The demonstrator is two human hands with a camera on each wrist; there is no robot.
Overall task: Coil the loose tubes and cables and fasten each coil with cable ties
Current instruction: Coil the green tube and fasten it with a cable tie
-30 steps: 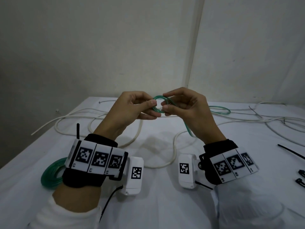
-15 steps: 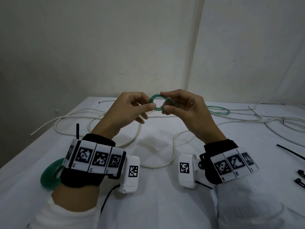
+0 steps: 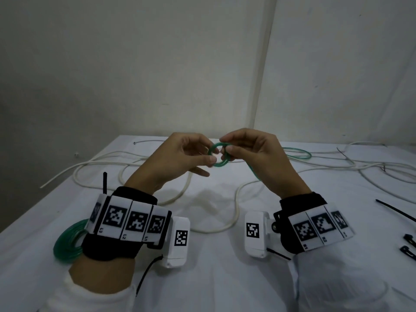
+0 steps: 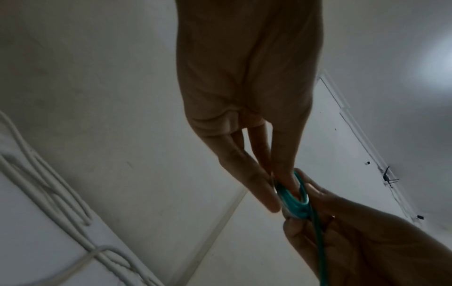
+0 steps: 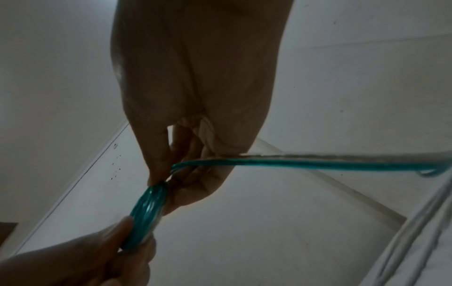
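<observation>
A small coil of green tube (image 3: 219, 164) (image 4: 291, 199) (image 5: 144, 214) is held up above the table between both hands. My left hand (image 3: 180, 157) pinches its left side with thumb and fingers. My right hand (image 3: 252, 152) pinches its right side, and the loose green tube (image 5: 305, 164) runs from there past the palm. That tail drops to a loose loop of green tube (image 3: 297, 153) on the table behind the right hand. A finished green coil (image 3: 67, 244) lies at the near left, partly hidden by my left wrist.
White cable (image 3: 135, 163) sprawls in loops over the white table (image 3: 213, 278), more white cable (image 3: 382, 174) at the far right. Black cable ties (image 3: 394, 210) lie at the right edge, with black tie pieces (image 3: 408, 244) nearer. Walls meet in a corner behind.
Both hands rose slightly with the small green coil and shifted their pinch around it; the coil now faces me more squarely. The loose tail has moved little.
</observation>
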